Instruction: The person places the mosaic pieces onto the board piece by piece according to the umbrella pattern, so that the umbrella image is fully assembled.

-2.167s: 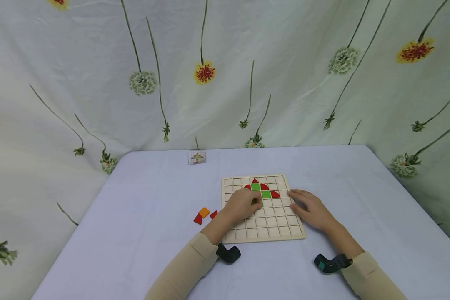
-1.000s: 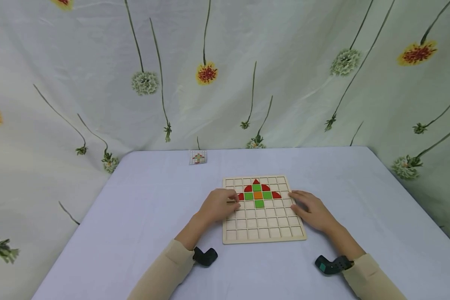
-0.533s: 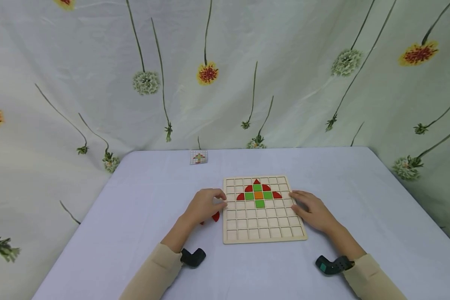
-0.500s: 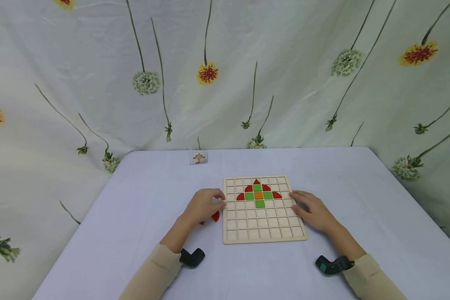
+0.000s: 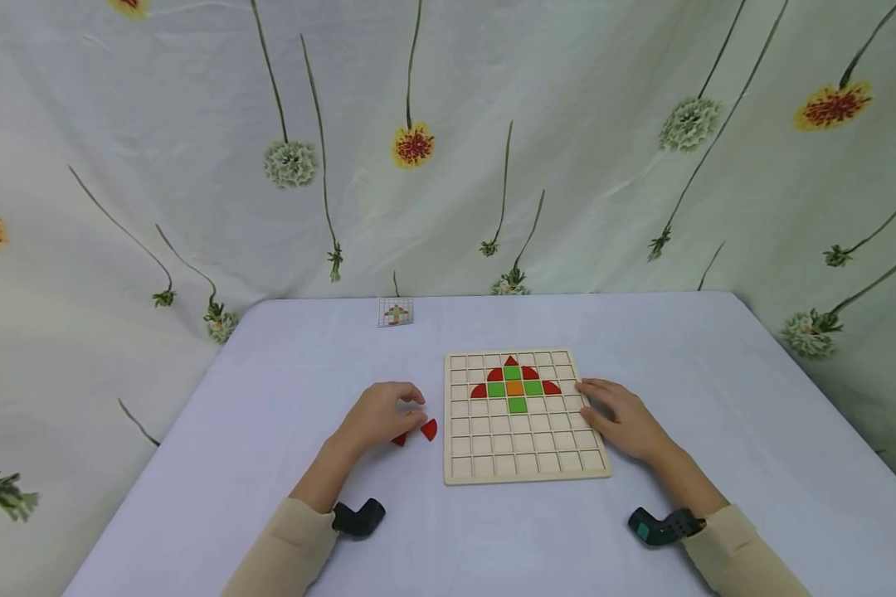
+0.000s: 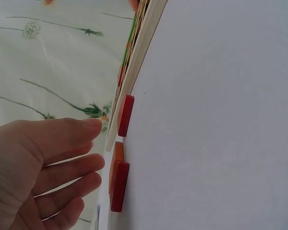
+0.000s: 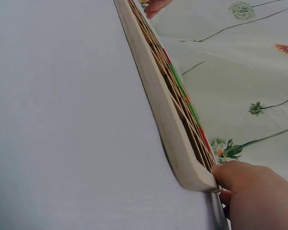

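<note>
A pale wooden grid board (image 5: pixel 526 482) lies on the table. Its upper squares hold red, green and orange pieces in a tree-like pattern. Left of it my left hand (image 5: pixel 383 413) hovers over loose pieces, thumb and fingers apart, nothing visible between them. One red piece (image 5: pixel 429 429) lies beside the board; another red piece (image 5: pixel 399 439) is partly covered by the hand. The left wrist view shows an orange piece (image 6: pixel 117 152) against the nearer red one (image 6: pixel 119 187). At the board's right edge my right hand (image 5: pixel 625 419) rests, thumb (image 7: pixel 233 173) and fingertips touching the rim.
A small picture card (image 5: pixel 396 312) with a similar coloured pattern on a grid lies near the table's back edge. White cloth covers the table (image 5: pixel 284 356). Behind it hangs a flower-printed curtain (image 5: pixel 567 166). Black wrist cameras (image 5: pixel 358 518) sit on both wrists.
An orange piece now sits amid the green pieces, and a red one at the pattern's left. My left hand has drawn back leftward off the board to the loose pieces. The right hand stays.
</note>
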`<state>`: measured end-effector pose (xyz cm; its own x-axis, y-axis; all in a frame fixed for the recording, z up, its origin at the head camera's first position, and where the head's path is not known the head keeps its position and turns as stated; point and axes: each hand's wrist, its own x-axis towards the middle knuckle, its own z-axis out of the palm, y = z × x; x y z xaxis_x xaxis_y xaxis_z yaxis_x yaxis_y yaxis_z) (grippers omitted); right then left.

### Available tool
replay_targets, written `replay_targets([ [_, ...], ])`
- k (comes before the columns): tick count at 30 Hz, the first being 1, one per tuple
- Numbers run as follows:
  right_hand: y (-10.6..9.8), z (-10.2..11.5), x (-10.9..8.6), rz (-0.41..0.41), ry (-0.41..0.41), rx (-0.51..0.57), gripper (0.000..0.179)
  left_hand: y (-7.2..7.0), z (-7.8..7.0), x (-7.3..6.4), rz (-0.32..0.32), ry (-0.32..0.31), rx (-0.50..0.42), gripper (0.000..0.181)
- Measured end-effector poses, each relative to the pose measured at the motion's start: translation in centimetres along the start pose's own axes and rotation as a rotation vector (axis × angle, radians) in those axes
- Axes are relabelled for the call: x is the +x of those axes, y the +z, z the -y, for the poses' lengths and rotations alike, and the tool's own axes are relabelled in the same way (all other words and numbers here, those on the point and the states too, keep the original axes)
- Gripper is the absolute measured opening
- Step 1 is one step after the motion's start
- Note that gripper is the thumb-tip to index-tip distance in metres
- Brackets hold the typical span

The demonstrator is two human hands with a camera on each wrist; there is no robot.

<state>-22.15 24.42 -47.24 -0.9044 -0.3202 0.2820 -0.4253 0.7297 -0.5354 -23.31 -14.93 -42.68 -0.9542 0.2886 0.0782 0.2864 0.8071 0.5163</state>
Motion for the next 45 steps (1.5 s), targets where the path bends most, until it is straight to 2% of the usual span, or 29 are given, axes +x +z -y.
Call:
replay_targets([
  [9,-0.1,0.2,0.0,-0.013,-0.016,-0.007,0.044,-0.4,0.8,-0.9,0.007,0.029,-0.007,0.018],
  [16,-0.1,0.3,-0.2,-0.021,-0.021,-0.002,0.043,-0.1,1.0,-1.2,0.01,-0.003,-0.04,0.026],
  [23,-0.2,0.3,-0.1,-0.011,-0.019,-0.012,0.043,0.3,1.3,-1.1,-0.019,-0.017,-0.027,0.024],
  [28,-0.1,0.2,-0.1,-0.012,-0.022,-0.011,0.043,0.4,1.5,-1.2,-0.033,-0.005,-0.023,0.023],
  [34,-0.1,0.2,-0.1,-0.021,-0.027,-0.005,0.043,0.4,1.4,-1.1,-0.033,-0.018,-0.031,0.022],
  [41,-0.1,0.1,0.0,-0.011,-0.011,0.004,0.044,0.1,1.1,-1.1,-0.038,0.029,-0.055,0.022],
  [45,0.0,-0.1,0.0,-0.013,-0.017,0.0,0.044,-0.1,0.6,-0.9,-0.031,0.035,-0.067,0.02],
])
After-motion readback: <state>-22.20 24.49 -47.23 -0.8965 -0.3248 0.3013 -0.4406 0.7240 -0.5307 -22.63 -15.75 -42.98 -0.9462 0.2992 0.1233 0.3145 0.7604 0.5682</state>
